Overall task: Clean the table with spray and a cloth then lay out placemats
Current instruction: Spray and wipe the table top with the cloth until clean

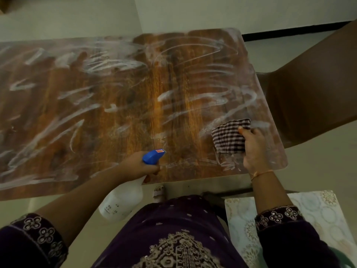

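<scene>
The wooden table (pixel 123 105) is streaked all over with white smears of cleaner. My right hand (pixel 255 149) presses a folded brown-and-white checked cloth (pixel 229 135) flat on the table near its right front corner. At the table's front edge, my left hand (pixel 143 165) grips the neck of a white spray bottle (pixel 121 204) with a blue trigger head (pixel 153 156). The nozzle points out over the tabletop, and the bottle's body hangs below the edge.
A dark brown chair (pixel 313 89) stands just past the table's right end. Pale patterned placemats (pixel 316 219) lie on a surface at lower right beside my body. The floor is light-coloured, and a foot in a sandal (pixel 159 193) shows under the table's edge.
</scene>
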`<state>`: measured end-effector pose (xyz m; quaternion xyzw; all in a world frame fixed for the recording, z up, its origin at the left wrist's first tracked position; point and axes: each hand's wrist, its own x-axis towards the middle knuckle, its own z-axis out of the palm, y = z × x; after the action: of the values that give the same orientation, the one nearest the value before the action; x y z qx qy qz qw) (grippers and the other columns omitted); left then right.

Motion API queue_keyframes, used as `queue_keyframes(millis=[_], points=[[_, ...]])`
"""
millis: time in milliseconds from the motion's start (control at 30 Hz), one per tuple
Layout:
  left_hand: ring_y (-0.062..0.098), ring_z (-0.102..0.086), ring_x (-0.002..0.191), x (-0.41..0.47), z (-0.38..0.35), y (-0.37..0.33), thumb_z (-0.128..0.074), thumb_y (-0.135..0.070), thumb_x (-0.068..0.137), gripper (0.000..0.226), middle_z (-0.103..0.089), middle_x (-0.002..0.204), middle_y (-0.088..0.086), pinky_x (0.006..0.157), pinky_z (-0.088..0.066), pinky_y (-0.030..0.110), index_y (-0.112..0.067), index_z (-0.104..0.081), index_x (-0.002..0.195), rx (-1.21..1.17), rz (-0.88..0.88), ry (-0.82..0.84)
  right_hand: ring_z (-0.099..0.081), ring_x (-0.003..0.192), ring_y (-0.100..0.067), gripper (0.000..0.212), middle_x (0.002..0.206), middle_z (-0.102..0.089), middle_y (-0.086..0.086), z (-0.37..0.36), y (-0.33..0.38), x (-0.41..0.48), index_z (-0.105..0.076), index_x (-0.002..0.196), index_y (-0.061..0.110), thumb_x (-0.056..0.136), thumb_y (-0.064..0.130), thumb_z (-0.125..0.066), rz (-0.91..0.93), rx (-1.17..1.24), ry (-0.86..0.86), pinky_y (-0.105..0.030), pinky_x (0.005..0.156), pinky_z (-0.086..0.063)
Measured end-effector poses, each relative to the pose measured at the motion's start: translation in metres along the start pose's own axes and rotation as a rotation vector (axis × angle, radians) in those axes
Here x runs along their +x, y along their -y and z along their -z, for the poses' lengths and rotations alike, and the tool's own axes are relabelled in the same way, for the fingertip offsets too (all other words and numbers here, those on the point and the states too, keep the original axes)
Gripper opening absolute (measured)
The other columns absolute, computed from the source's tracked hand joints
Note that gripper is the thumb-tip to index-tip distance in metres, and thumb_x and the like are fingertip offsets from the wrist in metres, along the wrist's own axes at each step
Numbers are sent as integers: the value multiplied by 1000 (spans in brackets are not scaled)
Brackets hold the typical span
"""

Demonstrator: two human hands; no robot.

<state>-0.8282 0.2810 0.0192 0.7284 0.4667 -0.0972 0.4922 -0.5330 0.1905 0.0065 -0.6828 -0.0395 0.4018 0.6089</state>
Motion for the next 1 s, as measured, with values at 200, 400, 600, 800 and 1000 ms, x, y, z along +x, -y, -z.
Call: queue_keyframes(millis=[200, 400, 600, 800, 1000], points=[[17, -56, 61, 3, -2, 1, -63, -34, 86, 29, -57, 65, 4, 68, -49, 35, -8, -55, 76, 239, 3, 1, -66, 91, -17, 7, 100, -68, -2, 0, -9, 1, -60, 100, 17, 93, 16, -58, 14, -50, 28, -31, 70, -54], [8, -59, 59, 3, 6, 5, -66, -24, 85, 15, -64, 74, 8, 64, -50, 23, -11, -58, 82, 91, -32, 27, -65, 86, -7, 16, 100, -65, 4, -3, -18, -5, -56, 110, 14, 95, 18, -55, 131, -80, -19, -16, 59, -53], [10, -54, 55, 2, 8, 18, -65, -35, 84, 28, -57, 60, -2, 65, -49, 30, -18, -53, 65, 181, 1, -14, -60, 95, -12, 9, 103, -59, 5, -14, -25, -21, -49, 98, 28, 97, 19, -51, 253, -102, -44, -25, 75, -53], [17, -65, 65, 0, 17, 26, -67, -28, 83, 15, -68, 77, 8, 69, -54, 32, -16, -59, 79, 33, 19, -12, -58, 81, -13, 9, 100, -58, -6, -49, -51, -40, -48, 98, 28, 98, 19, -48, 405, -337, 124, -39, 74, -50], [27, -67, 70, -3, 20, 39, -65, -30, 84, 16, -70, 82, 15, 68, -55, 37, -15, -59, 79, 24, 32, -24, -36, 128, -34, 25, 138, -37, -16, -76, -112, -44, -47, 102, 4, 90, 23, -59, 338, -907, 505, -56, 103, -36]])
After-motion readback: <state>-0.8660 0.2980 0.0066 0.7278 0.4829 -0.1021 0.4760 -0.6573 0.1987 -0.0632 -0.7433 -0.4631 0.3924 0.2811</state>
